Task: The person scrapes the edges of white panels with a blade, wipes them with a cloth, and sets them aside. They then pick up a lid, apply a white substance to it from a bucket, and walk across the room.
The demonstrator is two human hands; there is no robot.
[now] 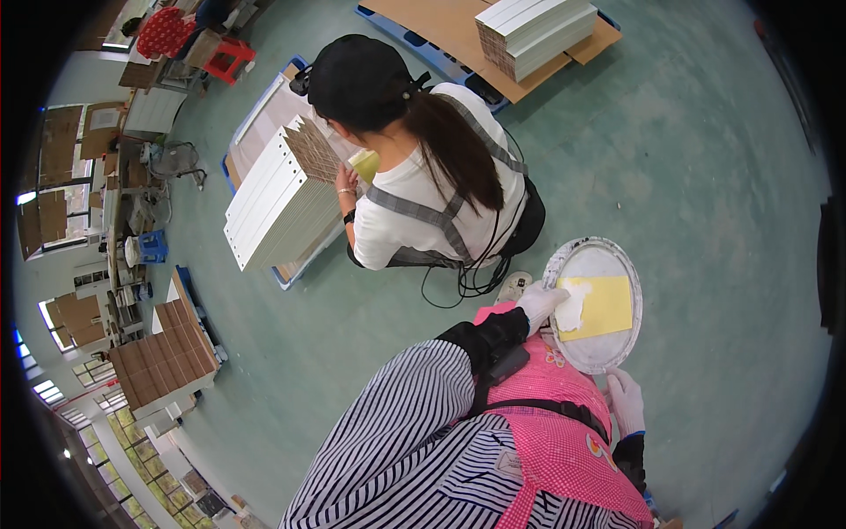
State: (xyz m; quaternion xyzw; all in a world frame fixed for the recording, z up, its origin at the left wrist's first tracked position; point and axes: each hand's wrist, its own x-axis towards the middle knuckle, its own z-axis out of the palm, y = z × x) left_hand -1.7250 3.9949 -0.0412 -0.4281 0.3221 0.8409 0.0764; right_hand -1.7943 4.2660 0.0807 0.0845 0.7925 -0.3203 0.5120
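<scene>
My left hand [539,306], in a white glove, grips the left side of a round pale lid [631,264] with a dark-smeared rim. On the lid lies a yellow sheet [606,307], and a patch of white paste [573,304] covers its left part. My right hand [626,403], gloved as well, is just below the lid's near rim. Its fingers look loosely bent and apart, and I see nothing in them. Whether they touch the rim is hard to make out.
A person [432,167] in a white top crouches ahead, a hand on a stack of white panels [286,189] on a pallet. Another panel stack [538,35] stands on a cardboard-covered pallet. Brown-topped stacks [163,357] are at left. Dark cables [471,278] hang behind the person.
</scene>
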